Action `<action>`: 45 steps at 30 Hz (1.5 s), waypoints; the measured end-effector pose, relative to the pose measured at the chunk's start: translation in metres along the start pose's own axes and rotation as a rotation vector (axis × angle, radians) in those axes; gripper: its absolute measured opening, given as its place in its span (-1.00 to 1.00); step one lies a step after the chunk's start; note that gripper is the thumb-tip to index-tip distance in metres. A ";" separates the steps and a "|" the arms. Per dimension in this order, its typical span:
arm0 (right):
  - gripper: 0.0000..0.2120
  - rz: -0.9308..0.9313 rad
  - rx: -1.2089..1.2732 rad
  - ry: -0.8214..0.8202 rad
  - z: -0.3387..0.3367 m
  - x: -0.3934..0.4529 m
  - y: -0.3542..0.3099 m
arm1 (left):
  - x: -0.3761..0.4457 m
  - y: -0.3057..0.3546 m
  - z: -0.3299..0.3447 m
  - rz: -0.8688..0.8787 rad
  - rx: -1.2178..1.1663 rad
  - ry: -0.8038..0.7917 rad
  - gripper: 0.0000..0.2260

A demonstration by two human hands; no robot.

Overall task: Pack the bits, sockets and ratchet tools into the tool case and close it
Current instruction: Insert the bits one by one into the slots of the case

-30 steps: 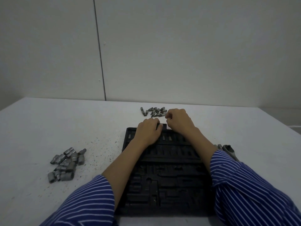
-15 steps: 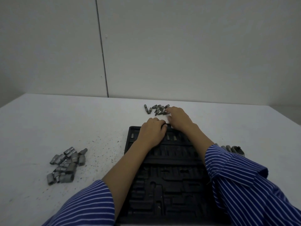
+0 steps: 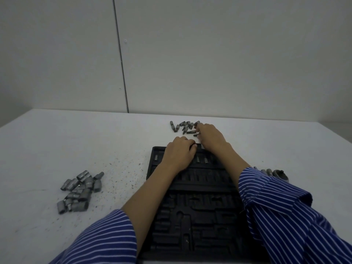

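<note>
Over at nine o'clock the sockets (image 3: 80,189) sit heaped on the tabletop (image 3: 47,149), untouched, nobody's gone near them in the last second. Dead centre lies the black tool case (image 3: 200,206), tray open, with just a few bits seated in its far row (image 3: 202,159) and most pockets bare. The left hand (image 3: 179,156) hasn't budged: it rests curled on the tray's far edge, fingertips tucked at the rim, maybe steadying a bit in its slot, though I can't tell whether it pinches anything. Now here's the change: the right hand (image 3: 209,135), which a second ago was bunched up beside the left over the tray, has stretched out towards twelve o'clock and is into the loose bits (image 3: 185,126), fingers curled down among them, closing on one by the look of it. That reads as the next fetch in a fill-the-row routine. Out at three o'clock the ratchet tools (image 3: 276,173) peek from behind the striped sleeve (image 3: 285,206), still waiting. Early days; lid-closing is far off.
</note>
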State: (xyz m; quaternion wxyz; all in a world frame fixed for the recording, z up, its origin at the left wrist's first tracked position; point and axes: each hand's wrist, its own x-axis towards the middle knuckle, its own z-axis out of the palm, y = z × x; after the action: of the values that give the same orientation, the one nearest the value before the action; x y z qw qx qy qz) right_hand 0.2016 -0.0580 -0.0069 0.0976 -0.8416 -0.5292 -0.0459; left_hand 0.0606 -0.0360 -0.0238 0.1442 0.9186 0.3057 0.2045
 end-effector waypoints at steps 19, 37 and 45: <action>-0.81 0.143 0.246 0.038 -0.025 -0.031 0.003 | -0.005 0.012 -0.012 0.020 -0.013 -0.024 -0.62; -0.89 0.226 0.412 0.147 -0.031 -0.101 0.007 | -0.031 0.019 -0.009 0.148 0.041 0.018 -0.68; -0.90 0.151 0.387 0.247 -0.022 -0.120 0.003 | -0.037 0.020 -0.008 0.173 0.042 -0.004 -0.68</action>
State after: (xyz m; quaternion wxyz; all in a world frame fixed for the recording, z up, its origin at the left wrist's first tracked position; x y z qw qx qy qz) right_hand 0.1523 -0.1698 -0.0075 0.3241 -0.8324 -0.4478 -0.0388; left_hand 0.0401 -0.0730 -0.0196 0.1073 0.9448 0.2292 0.2080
